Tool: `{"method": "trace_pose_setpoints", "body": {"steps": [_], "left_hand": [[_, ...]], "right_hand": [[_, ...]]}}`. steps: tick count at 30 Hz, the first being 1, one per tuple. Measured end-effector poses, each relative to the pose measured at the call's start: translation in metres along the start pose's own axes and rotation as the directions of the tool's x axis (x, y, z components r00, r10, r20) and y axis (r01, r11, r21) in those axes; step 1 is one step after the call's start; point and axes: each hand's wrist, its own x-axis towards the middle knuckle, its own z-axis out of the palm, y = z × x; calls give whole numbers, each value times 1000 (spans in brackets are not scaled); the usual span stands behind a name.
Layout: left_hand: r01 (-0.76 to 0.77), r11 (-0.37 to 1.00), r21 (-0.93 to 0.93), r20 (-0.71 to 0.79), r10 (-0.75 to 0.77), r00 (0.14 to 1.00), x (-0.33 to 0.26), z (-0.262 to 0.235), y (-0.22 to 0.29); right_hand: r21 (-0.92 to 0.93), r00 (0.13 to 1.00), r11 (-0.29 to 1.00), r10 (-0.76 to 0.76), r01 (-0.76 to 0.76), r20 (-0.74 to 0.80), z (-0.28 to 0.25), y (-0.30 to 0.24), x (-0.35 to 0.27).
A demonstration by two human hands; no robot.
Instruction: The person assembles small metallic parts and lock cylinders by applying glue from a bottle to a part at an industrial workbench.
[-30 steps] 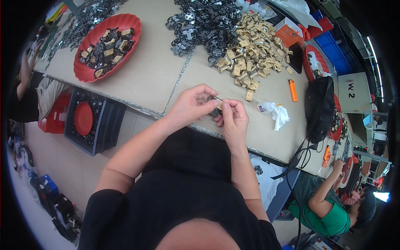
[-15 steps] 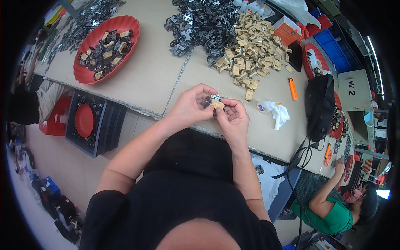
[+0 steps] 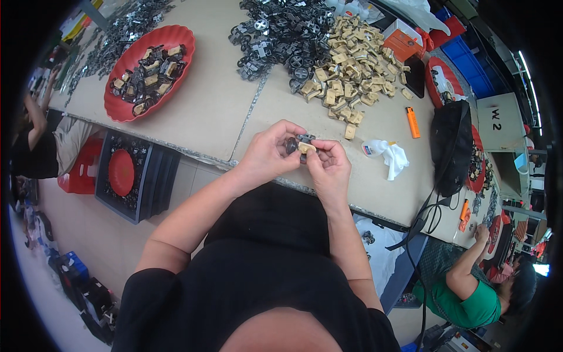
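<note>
Just above the table's near edge I hold a small toy car (image 3: 306,147) with dark wheels, a dark body and a tan piece on it. My left hand (image 3: 265,155) pinches its left side by a wheel. The thumb and fingers of my right hand (image 3: 332,173) close on its right side, the thumb against the tan piece. Fingers hide part of the toy. Beyond my hands lie a heap of dark wheeled parts (image 3: 281,47) and, beside it, a heap of tan pieces (image 3: 355,67). A red scalloped dish (image 3: 177,87) at left holds toys of both colours.
To the right lie an orange stick-like tool (image 3: 413,122), a small white bottle (image 3: 370,148), a white cloth (image 3: 396,161) and a black bag (image 3: 450,146) with a cable. Grey crates (image 3: 158,182) stand below the table at left. A person in green (image 3: 475,302) sits at right.
The toy has tilted slightly between my fingers, and its tan piece now faces more towards me. Both hands stay in nearly the same place.
</note>
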Motion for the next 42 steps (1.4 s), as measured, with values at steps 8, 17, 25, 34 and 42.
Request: {"method": "trace_pose_setpoints", "body": {"steps": [8,17,25,34,42], "left_hand": [[-20,997,68,0,20,1000,0,0,-2],[10,1000,13,-18,-9,1000,2,1,-2],[-55,991,119,-15,57,998,4,-2,-5],[-209,976,55,-259,216,941,-7,-27,11],[336,285,898,-422,778,466,-19,-228,71]], "right_hand": [[-20,1000,1000,-17,18,17,-1,2,1],[14,999,999,-33,33,30,-1,1,1],[-72,997,994,-74,76,35,1,5,2],[-55,994,993,-107,106,-26,5,-3,-5],[-120,995,989,-87,91,42,-1,5,-2]]}}
